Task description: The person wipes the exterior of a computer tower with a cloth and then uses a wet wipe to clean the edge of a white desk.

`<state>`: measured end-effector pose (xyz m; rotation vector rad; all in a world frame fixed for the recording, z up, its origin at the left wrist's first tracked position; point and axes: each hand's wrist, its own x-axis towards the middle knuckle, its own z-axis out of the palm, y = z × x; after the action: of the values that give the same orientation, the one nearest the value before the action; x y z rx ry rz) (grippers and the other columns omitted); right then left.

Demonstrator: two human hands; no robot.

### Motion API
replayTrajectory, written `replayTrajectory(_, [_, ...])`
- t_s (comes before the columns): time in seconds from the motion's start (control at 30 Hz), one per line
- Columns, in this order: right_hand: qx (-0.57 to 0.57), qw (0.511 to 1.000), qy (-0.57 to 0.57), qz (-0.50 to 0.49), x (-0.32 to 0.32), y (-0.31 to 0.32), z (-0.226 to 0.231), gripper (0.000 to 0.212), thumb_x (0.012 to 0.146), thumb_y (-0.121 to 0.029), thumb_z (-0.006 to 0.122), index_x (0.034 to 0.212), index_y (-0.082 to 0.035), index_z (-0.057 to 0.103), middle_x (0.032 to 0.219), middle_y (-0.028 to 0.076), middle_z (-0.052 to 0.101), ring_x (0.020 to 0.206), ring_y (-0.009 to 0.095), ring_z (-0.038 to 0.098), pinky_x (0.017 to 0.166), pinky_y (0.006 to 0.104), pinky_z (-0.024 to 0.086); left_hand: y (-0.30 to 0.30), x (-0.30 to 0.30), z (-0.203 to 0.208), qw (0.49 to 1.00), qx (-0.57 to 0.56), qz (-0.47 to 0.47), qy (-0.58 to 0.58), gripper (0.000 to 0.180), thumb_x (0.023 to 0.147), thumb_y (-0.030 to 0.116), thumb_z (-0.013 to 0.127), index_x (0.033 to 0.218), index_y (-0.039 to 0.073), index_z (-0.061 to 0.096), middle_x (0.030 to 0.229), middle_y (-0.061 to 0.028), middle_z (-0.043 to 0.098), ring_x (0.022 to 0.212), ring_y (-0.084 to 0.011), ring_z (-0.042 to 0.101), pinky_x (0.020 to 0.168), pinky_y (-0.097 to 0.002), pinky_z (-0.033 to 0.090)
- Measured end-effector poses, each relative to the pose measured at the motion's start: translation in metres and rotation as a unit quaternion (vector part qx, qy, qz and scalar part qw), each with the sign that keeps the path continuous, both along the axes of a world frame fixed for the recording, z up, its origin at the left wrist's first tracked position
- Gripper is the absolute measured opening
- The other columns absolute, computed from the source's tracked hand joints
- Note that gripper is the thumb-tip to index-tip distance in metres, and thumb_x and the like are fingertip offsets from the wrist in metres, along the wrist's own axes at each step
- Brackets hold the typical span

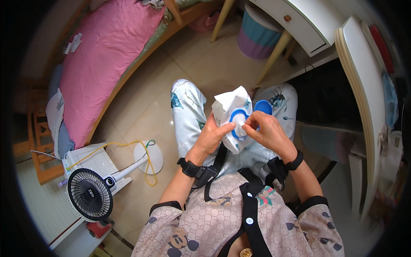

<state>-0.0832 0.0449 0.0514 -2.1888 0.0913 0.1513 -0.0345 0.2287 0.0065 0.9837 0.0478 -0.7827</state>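
Note:
A white pack of wet wipes with a blue-rimmed opening is above my lap, its round blue lid flipped up on the right. My left hand grips the pack's left side, the thumb lying near the opening. At the opening, the fingers of my right hand pinch a white wipe that sticks up out of it. The wipe's lower end is still inside the pack. Both wrists wear black straps.
A bed with a pink sheet stands at the far left. Nearer on the left are a black fan and a white stool with a yellow cord. Beyond my knees are a blue and purple bin and a white desk. A white panel rises at the right.

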Motion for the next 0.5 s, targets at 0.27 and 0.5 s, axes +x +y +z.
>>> replayTrajectory(0.27, [-0.026,0.999,-0.017,0.041,0.000,-0.002,0.001,0.009,0.077,-0.008,0.061,0.074,-0.001,0.056,0.070,0.010,0.059,0.065,0.023,0.059,0.059,0.0333,0.046,0.000,-0.003,-0.001,1.000,0.019,-0.015,0.003,0.061,0.082,0.005,0.067,0.135,0.006,0.037,0.120,-0.0069,0.055,0.109,-0.0185,0.057,0.092,-0.0352,0.048])
replayTrajectory(0.5, [0.290,0.954,0.046,-0.059,-0.009,-0.015,-0.022,0.008,0.082,-0.006,0.058,0.076,-0.004,0.054,0.070,-0.004,0.049,0.068,0.004,0.045,0.059,0.0206,0.037,0.005,0.001,0.000,0.999,-0.007,-0.014,0.041,0.064,0.082,0.006,0.067,0.136,0.005,0.035,0.119,-0.0082,0.056,0.110,-0.0208,0.057,0.092,-0.0385,0.050])
